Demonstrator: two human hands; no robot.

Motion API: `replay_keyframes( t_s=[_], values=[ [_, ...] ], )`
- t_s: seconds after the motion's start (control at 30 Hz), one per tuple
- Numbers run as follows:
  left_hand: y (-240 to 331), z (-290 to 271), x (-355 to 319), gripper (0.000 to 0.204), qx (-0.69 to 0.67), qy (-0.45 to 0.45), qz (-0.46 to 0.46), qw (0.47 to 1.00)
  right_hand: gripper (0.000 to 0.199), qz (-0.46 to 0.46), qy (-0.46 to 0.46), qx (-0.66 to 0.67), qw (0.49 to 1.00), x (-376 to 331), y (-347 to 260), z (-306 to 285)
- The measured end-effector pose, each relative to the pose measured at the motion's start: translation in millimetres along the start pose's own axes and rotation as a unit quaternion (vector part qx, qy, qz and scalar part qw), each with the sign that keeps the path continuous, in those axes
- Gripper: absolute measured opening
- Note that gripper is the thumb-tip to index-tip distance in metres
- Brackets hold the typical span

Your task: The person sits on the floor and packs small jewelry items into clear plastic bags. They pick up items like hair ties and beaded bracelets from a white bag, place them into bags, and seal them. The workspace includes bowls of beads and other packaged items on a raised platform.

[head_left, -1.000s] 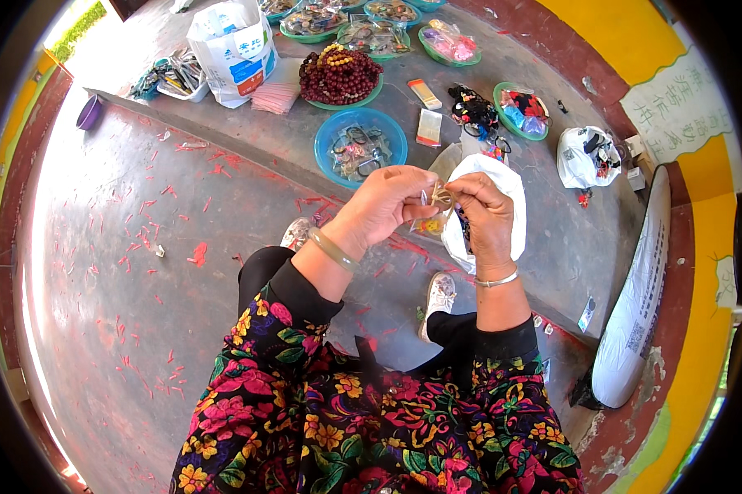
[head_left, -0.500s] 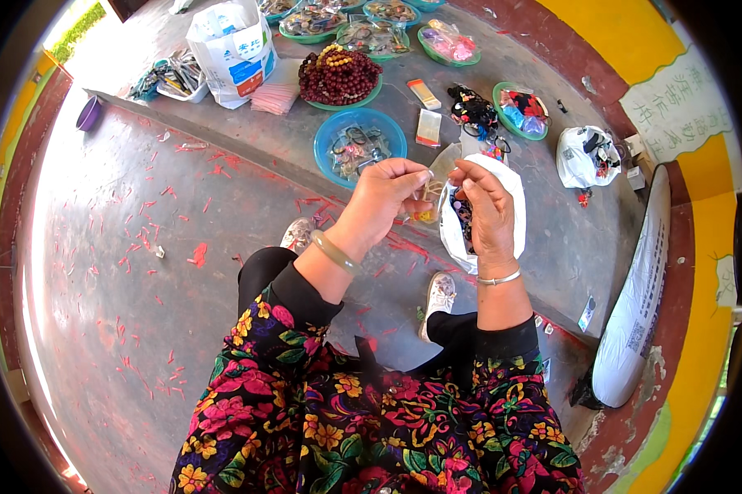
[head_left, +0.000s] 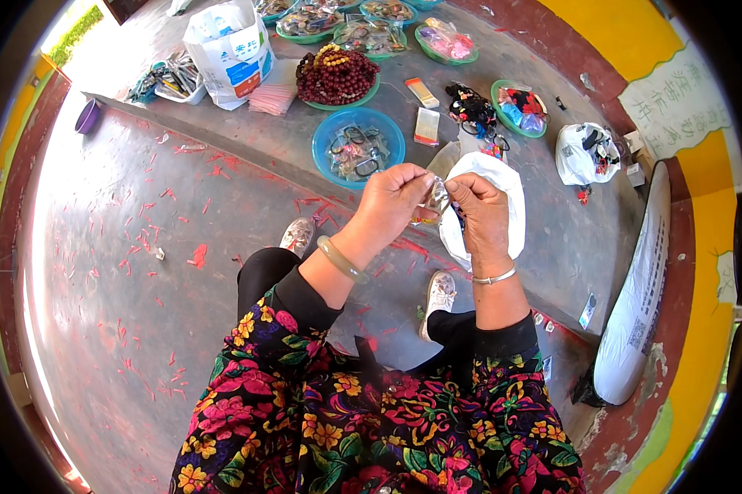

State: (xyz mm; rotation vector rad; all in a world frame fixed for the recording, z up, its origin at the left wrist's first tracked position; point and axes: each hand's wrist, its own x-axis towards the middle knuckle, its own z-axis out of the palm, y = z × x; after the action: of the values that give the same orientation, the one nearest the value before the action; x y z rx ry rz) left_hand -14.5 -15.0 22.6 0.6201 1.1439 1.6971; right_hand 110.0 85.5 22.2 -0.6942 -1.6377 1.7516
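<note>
A small clear plastic bag (head_left: 438, 198), shiny and crumpled, is stretched between my hands at chest height. My left hand (head_left: 390, 202), with a pale bangle at its wrist, pinches one side of it. On the other side, the thumb and fingertips of my right hand (head_left: 484, 216) close on its edge. Whether anything lies inside the bag is too small to tell. Right below my right hand stands an open white sack (head_left: 513, 198), its contents mostly hidden. A blue basin (head_left: 319, 156) holding several small packets and dark rings sits just beyond my left hand.
On the raised ledge are a heap of dark red beads (head_left: 338, 76), a white paper bag (head_left: 228, 58), two small boxes (head_left: 426, 128), a green basket (head_left: 521, 123) and a white bag (head_left: 577, 160). Red scraps (head_left: 198, 255) litter the floor. A long white wrapped bundle (head_left: 634, 329) leans at right.
My right hand has come in from slightly apart and now grips the plastic bag's edge. The bag is held higher and more spread between both hands.
</note>
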Motion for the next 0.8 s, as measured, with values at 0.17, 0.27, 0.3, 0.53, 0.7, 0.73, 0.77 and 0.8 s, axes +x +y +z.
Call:
replay_keyframes(
  t_s=[0.17,0.27,0.3,0.53,0.7,0.73,0.77,0.8],
  values=[
    [9.7,-0.8,-5.2,0.018,-0.014,-0.022,-0.010,1.000,0.015,-0.012,-0.024,-0.031,0.999,-1.4,-13.4,-1.1],
    [8.5,-2.6,-5.4,0.019,-0.031,-0.025,-0.011,0.999,0.019,-0.010,-0.027,-0.051,0.998,-1.0,-14.2,-2.4],
    [8.6,-3.1,-5.5,0.020,-0.036,-0.028,-0.012,0.999,0.020,-0.007,-0.027,-0.057,0.998,-0.6,-13.1,-2.8],
    [6.2,-3.5,-5.0,0.021,-0.028,-0.010,0.029,0.999,0.018,-0.014,0.008,0.013,1.000,-0.9,-7.5,3.4],
    [5.1,-3.4,-3.5,0.021,-0.009,0.006,0.053,0.999,0.010,0.005,-0.011,0.048,0.999,0.4,-3.9,2.5],
    [5.3,-3.3,-4.0,0.021,-0.002,0.003,0.046,0.999,0.009,-0.006,-0.013,0.037,0.999,0.0,-3.4,2.5],
    [5.5,-3.1,-4.5,0.021,0.006,0.000,0.039,0.999,0.009,-0.018,-0.014,0.026,0.999,-0.4,-3.1,2.5],
    [5.5,-2.3,-4.8,0.021,0.002,0.001,0.041,0.999,0.008,-0.030,-0.016,0.015,0.999,-0.6,-2.9,2.2]
  ],
)
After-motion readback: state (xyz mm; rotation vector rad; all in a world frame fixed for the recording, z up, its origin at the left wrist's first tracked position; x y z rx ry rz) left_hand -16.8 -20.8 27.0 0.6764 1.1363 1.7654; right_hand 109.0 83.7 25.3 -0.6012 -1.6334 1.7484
